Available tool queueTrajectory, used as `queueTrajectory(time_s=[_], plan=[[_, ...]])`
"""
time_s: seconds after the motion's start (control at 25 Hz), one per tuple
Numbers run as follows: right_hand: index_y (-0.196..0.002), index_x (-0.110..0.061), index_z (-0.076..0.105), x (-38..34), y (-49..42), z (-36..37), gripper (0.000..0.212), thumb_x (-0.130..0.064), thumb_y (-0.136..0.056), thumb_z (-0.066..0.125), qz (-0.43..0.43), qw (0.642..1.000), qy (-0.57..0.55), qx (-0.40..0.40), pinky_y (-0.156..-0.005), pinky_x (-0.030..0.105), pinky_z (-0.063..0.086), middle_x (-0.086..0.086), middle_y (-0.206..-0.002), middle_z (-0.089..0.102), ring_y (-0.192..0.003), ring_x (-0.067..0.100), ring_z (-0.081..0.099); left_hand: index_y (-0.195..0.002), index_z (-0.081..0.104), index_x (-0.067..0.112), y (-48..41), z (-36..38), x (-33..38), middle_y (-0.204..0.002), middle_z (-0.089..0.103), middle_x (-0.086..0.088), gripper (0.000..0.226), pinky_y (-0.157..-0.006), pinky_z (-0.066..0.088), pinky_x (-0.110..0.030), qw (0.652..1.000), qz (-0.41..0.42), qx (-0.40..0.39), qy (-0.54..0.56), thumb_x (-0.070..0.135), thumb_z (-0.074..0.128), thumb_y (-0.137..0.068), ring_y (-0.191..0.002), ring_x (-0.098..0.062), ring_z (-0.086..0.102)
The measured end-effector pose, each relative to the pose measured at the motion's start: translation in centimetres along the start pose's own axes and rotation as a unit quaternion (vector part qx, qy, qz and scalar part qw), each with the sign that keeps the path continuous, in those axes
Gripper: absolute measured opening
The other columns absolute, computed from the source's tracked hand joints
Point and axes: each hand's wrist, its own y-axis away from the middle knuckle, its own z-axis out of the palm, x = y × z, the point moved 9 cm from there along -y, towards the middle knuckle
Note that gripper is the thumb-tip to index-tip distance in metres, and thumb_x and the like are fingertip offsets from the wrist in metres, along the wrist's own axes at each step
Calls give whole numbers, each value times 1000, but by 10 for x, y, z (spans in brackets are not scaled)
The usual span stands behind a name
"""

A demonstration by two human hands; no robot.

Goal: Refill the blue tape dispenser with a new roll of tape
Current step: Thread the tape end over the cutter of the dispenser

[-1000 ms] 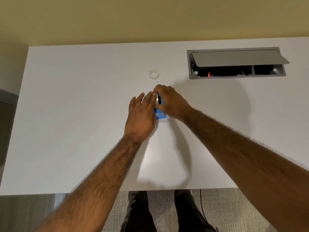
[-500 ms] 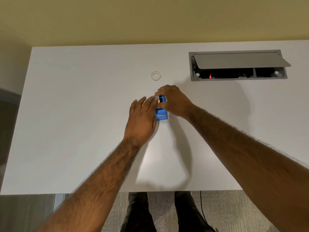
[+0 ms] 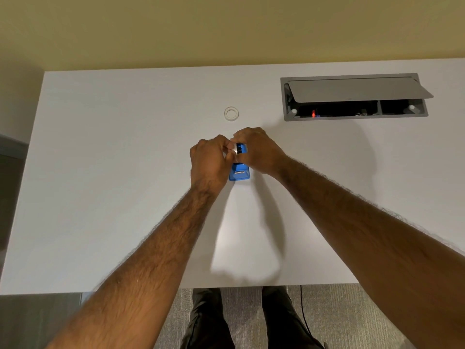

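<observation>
The blue tape dispenser [image 3: 239, 172] stands on the white table [image 3: 113, 185] at its middle, cutter end toward me. My right hand [image 3: 259, 151] grips its far end from the right. My left hand [image 3: 210, 159] is curled, its fingertips pinching a small black and silver part [image 3: 236, 149] at the top of the dispenser; how much of it sits inside is hidden by my fingers. A roll of clear tape [image 3: 231, 113] lies flat on the table just beyond both hands, untouched.
A grey cable box [image 3: 352, 96] with a raised lid is set into the table at the back right. A yellow wall runs behind the table. My legs and a black cable show below the near edge.
My left hand was flat beside the dispenser; it has curled and its fingers now pinch the part at the dispenser's top. The right hand stayed on the far end.
</observation>
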Motion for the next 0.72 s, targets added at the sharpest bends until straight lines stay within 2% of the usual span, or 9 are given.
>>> queueTrajectory(time_s=[0.12, 0.28, 0.4, 0.56, 0.72], plan=[[-109, -7, 69, 0, 0, 1, 32, -27, -85, 75, -4, 1000, 0, -4, -103, 36, 45, 9, -116, 70, -114, 27, 60, -98, 68, 23, -3, 0, 1, -94, 72, 2, 11, -94, 49, -42, 1000, -2, -14, 0, 21, 59, -92, -100, -24, 63], [-116, -8, 69, 1, 2, -1, 38, -26, -83, 77, 4, 1000, -11, 5, -98, 28, 34, 9, -125, 68, -123, 28, 56, -97, 71, 20, -5, 0, 2, -94, 74, -2, 12, -95, 50, -44, 1000, 2, -22, -5, 22, 60, -93, -97, -24, 65], [-118, -7, 68, 2, 2, -2, 41, -25, -82, 78, 8, 1000, -12, 6, -95, 27, 30, 12, -129, 67, -126, 29, 53, -93, 73, 17, -4, -2, 2, -90, 74, -3, 15, -93, 51, -46, 1000, -5, -14, 16, 22, 59, -93, -94, -25, 65], [-118, -7, 69, 2, 1, -2, 39, -24, -83, 76, 4, 1000, -10, 4, -96, 25, 28, 11, -130, 67, -128, 28, 53, -85, 74, 17, -3, -3, 3, -84, 74, -1, 16, -89, 53, -45, 999, -10, -5, 39, 15, 58, -90, -88, -23, 66], [-121, -7, 68, 1, 2, -3, 41, -23, -83, 76, 4, 1000, -19, 12, -96, 27, 31, 12, -130, 67, -129, 29, 53, -84, 74, 16, -1, -2, 3, -81, 74, 0, 15, -79, 57, -38, 998, -14, 0, 67, 13, 60, -88, -80, -17, 68]])
